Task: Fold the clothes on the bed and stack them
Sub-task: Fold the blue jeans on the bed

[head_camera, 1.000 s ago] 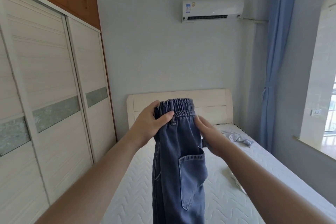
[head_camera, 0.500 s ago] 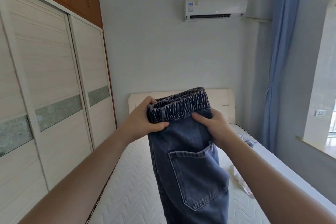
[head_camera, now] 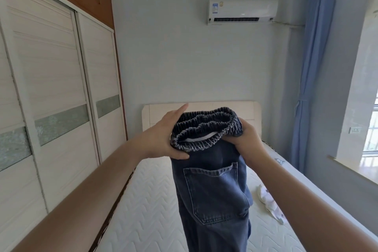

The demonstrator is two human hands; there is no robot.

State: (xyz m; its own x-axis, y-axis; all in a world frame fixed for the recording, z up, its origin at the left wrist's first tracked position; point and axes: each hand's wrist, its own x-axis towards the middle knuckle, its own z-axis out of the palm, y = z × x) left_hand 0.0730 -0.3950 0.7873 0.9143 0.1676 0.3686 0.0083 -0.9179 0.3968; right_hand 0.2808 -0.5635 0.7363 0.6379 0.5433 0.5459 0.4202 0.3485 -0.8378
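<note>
You had the dark blue jeans (head_camera: 212,190) held up in front of you over the bed (head_camera: 147,210), hanging straight down with a back pocket facing you and the legs running off the bottom of the view. Your left hand (head_camera: 161,139) was clamped on the left side of the elastic waistband, thumb hooked under the front edge, though one finger was sticking straight up past the fabric. Your right hand (head_camera: 248,139) had the right side of the waistband, fingers curled around it, so the band was bunched between both hands with a bit of white lining showing inside. Down on the mattress to the right there was a crumpled white garment (head_camera: 270,202), well apart from the jeans, and a small grey-blue piece (head_camera: 279,160) further up near the right edge. Past that was the pale headboard (head_camera: 163,112), sliding wardrobe doors (head_camera: 61,79) along the left, an air conditioner (head_camera: 243,11) high on the wall and a blue curtain (head_camera: 311,79) by the window.
</note>
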